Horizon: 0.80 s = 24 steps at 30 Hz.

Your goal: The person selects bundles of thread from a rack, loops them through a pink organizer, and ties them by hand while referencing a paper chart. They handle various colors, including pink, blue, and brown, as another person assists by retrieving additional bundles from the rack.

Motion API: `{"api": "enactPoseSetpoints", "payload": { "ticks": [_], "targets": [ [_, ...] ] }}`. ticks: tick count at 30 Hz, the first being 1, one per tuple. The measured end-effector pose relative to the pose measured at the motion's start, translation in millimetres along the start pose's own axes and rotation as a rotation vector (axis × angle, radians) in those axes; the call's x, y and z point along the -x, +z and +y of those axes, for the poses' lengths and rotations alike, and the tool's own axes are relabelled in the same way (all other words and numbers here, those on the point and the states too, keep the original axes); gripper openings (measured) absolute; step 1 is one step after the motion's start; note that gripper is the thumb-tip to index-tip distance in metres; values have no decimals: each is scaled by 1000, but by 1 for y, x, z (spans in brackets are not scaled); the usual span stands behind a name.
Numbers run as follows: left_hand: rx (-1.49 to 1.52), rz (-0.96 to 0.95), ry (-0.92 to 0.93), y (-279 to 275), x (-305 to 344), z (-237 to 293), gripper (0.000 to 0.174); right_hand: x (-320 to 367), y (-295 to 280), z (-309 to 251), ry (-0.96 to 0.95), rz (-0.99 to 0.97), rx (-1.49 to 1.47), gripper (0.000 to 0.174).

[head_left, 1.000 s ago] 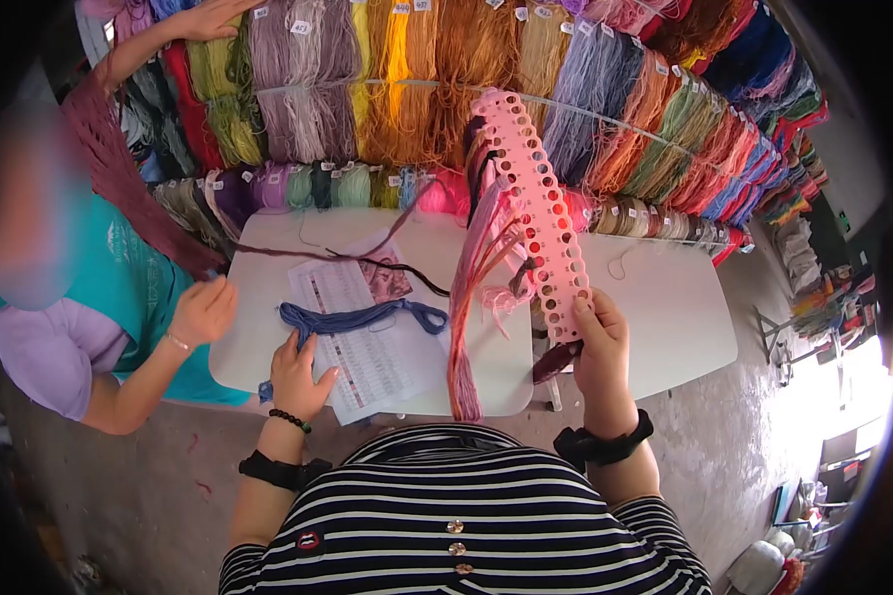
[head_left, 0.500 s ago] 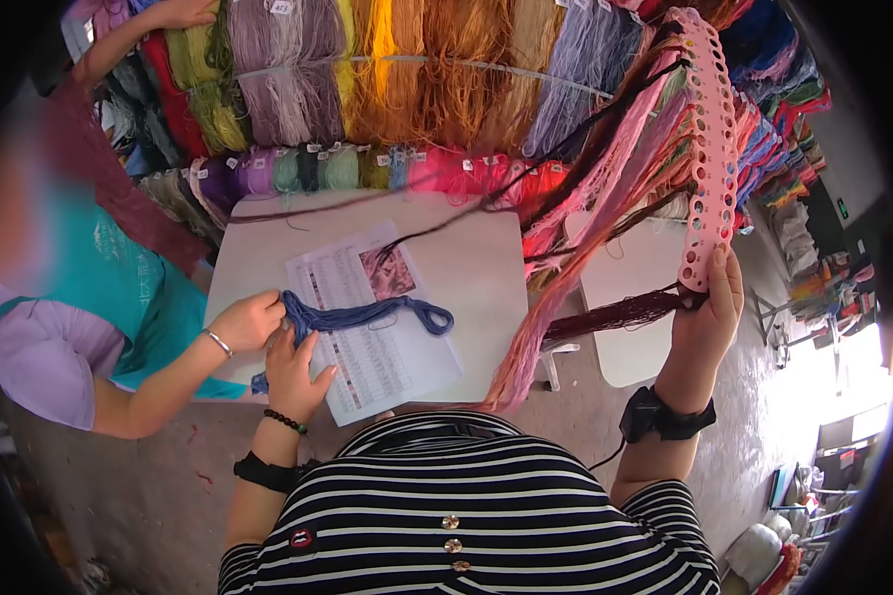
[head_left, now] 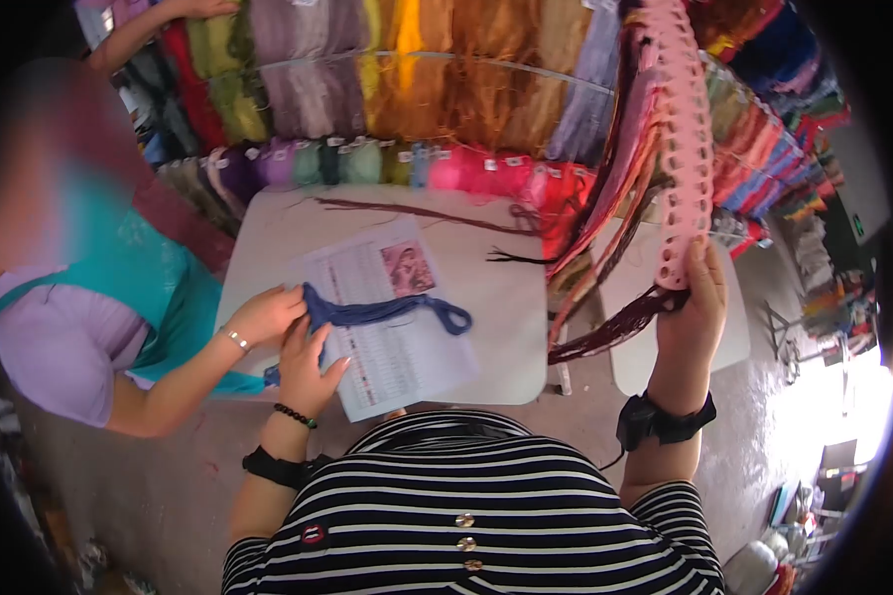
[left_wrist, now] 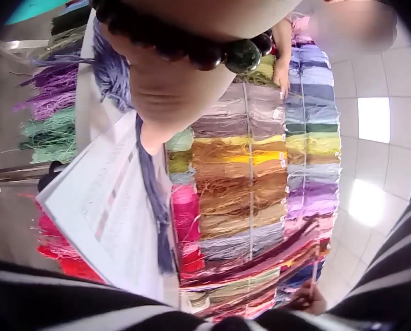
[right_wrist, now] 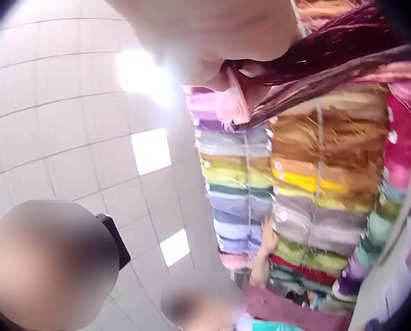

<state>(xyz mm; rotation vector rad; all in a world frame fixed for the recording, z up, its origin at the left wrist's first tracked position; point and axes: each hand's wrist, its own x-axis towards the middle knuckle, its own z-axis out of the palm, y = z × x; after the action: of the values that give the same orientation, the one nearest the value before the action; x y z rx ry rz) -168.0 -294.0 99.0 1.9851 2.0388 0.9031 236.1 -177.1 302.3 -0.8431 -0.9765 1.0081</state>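
Raised at the right in the head view, my right hand (head_left: 693, 297) pinches the lower end of a long pink thread organizer card (head_left: 685, 149) with holes along its edges. Strands in pink, orange and black hang from its left side, and a dark maroon bundle (head_left: 610, 329) hangs by my fingers. My left hand (head_left: 310, 375) rests at the near left table edge on a blue thread skein (head_left: 387, 311), thumb spread out. That skein lies across printed sheets (head_left: 397, 367). Another person's hand (head_left: 273, 315) touches the skein's left end beside my fingers.
A white table (head_left: 506, 347) bears the sheets, with a second table (head_left: 635, 367) at its right. Loose dark strands (head_left: 417, 211) trail over the far part. Behind stands a rack of colored thread hanks (head_left: 466, 89). The other person (head_left: 69, 327) stands at the left.
My right hand has carried the card up and right, then slightly back left, drawing its trailing strands rightward. The other person's hand has come to the blue skein. My left hand stays there.
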Motion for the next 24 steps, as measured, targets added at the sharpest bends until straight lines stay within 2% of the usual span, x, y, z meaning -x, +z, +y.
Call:
{"api": "enactPoseSetpoints", "payload": {
  "ticks": [1, 2, 4, 5, 6, 8, 11, 16, 20, 24],
  "targets": [
    [32, 58, 41, -2, -2, -1, 52, 5, 16, 12, 75, -14, -21, 19],
    [91, 33, -43, -8, 1, -4, 51, 15, 36, 24, 139, -44, 14, 16],
    [228, -18, -193, -17, 3, -5, 48, 23, 30, 70, 310, -221, 44, 16],
    [277, -3, -259, -20, 3, -3, 47, 30, 35, 83, 381, -248, 135, 15],
    [186, 4, -198, -21, 6, -3, 47, 36, 42, 99, 355, -296, 107, 16],
    [7, 10, -70, -19, 9, -6, 48, 42, 40, 116, 534, -316, 117, 17],
    [-203, -91, -2, -7, 11, 4, 50, 45, 36, 129, 575, -349, 136, 20],
    [-205, -246, 39, 5, 0, 28, 53, 40, 33, 135, 550, -312, 127, 19],
    [-194, -255, 44, 9, -7, 34, 52, 35, 28, 127, 543, -322, 82, 20],
    [-157, -217, 78, 12, -16, 32, 49, 25, 29, 104, 430, -317, 13, 19]
  ]
}}
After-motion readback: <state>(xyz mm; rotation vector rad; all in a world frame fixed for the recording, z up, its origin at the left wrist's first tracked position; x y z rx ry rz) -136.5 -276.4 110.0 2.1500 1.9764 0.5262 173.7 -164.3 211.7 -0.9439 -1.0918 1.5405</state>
